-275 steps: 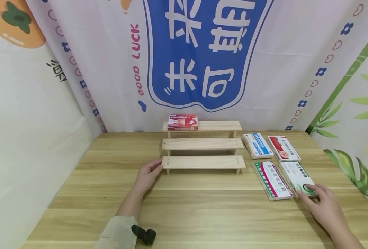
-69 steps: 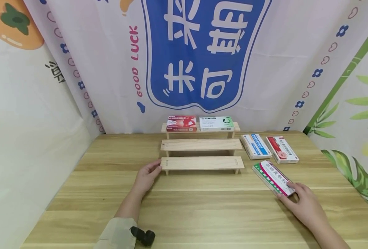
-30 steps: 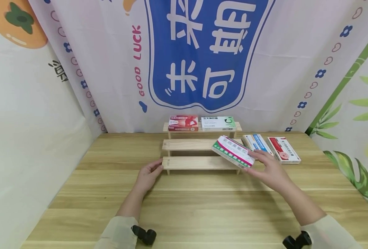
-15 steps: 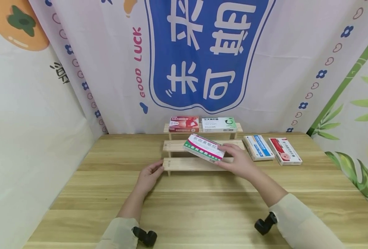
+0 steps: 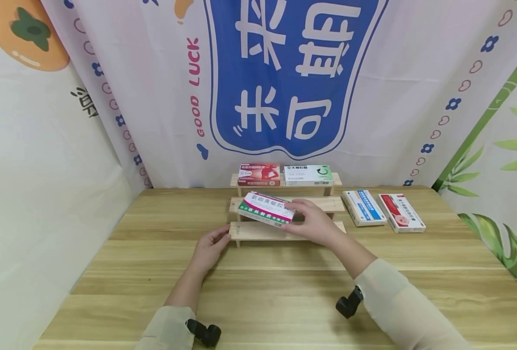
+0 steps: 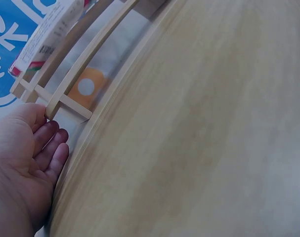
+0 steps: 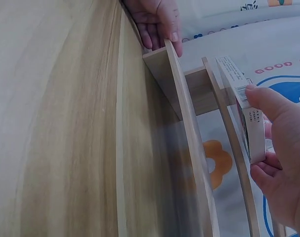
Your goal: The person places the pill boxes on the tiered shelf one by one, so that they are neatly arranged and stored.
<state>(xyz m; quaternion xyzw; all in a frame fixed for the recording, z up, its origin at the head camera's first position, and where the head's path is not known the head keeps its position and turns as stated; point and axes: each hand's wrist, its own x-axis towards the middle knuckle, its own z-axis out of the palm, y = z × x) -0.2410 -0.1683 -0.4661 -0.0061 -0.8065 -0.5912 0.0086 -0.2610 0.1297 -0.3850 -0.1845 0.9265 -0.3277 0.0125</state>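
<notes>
The striped box [image 5: 264, 210] has just travelled leftward: about a second ago it was above the right part of the rack [image 5: 258, 231], and now it is over the left part of the middle tier [image 5: 324, 204], slightly skewed. The right hand [image 5: 312, 224] grasps it by its right end, thumb on the near side and fingers on the far side. Whether the box touches the wood cannot be told. The left hand [image 5: 209, 248] has stayed put, pinching the left end of the near tier between thumb and fingers, which probably steadies the rack. The red box [image 5: 258, 175] sits at the left of the far tier, with the green box [image 5: 308, 175] just beside it on the right; the latter was on the worktop [image 5: 262, 296] in the earliest view. The blue box [image 5: 363, 208] and the red-banded box [image 5: 401, 213] lie to the right of the rack, in the same spots as then. The work therefore looks partway along: two boxes are on the rack, one is in hand and two are on the worktop.
</notes>
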